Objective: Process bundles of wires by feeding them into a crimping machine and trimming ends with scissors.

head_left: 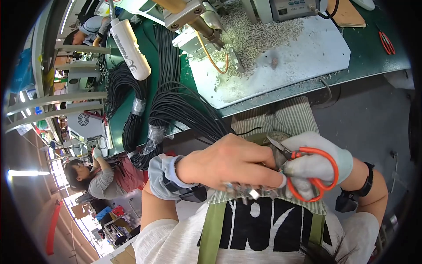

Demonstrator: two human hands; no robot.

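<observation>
My left hand (231, 160) is bare, its fingers curled in front of my apron. A bundle of thin black cables (189, 105) runs from the bench to this hand and passes beneath it. Blurred silver metal ends (252, 192) stick out below the fingers. My right hand (307, 165), in a white glove, is closed with scissors (332, 165) held in it. Their red-orange loop handles lie around the gloved fingers, and the short dark blades point up and left. The fingertips of both hands meet or nearly meet; what lies between them is hidden.
A white board (281, 66) on the green bench (373, 55) bears many small metal pieces (259, 39) under a press head (211, 35). More black cable coils (132, 97) hang at the left. Red-handled pliers (387, 42) lie far right. Another person (105, 178) sits at left.
</observation>
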